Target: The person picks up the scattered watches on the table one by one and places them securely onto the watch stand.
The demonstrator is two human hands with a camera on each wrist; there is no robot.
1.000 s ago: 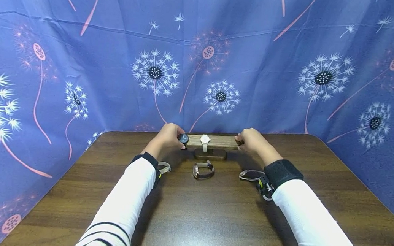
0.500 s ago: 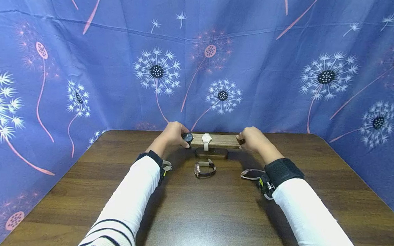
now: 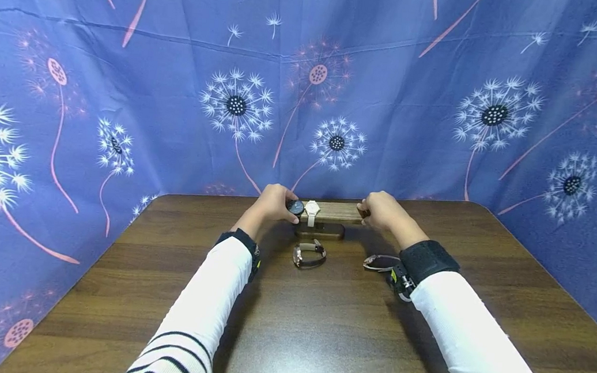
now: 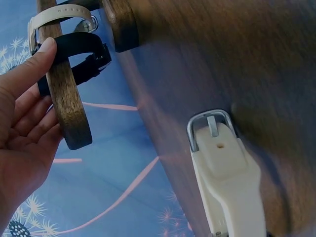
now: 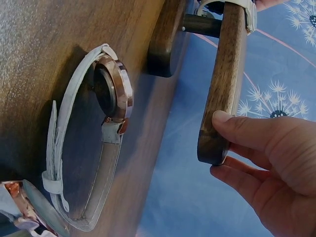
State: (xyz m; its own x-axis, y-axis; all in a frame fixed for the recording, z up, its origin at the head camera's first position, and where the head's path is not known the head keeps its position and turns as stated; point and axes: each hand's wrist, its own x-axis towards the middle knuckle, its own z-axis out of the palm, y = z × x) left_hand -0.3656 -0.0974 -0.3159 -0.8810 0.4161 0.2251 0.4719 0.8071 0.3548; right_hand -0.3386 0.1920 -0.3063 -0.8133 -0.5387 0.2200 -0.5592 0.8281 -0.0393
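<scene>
Around the wooden bar (image 3: pixel 339 213) of a watch stand hang a black watch (image 3: pixel 295 207) and a white watch (image 3: pixel 312 209), side by side. My left hand (image 3: pixel 274 203) pinches the black watch; in the left wrist view, its thumb lies on the black strap (image 4: pixel 81 45) and the fingers are behind the bar. Thumb and fingers of my right hand (image 3: pixel 382 210) grip the bar's right end. The right wrist view shows that wooden end (image 5: pixel 213 148) between them. Below the bar is the stand's dark wooden base (image 3: pixel 319 231).
A watch with a dark strap (image 3: pixel 310 255) lies in front of the stand. By my right wrist lies a white-strapped watch (image 5: pixel 116 89), with another rose-gold watch (image 5: pixel 37 210) near it. A cream watch strap (image 4: pixel 224 168) is close under my left wrist. A patterned blue cloth (image 3: pixel 179 114) hangs behind the table.
My left hand has slid the black watch rightward along the bar, up beside the white watch. The right hand has stayed on the bar's end.
</scene>
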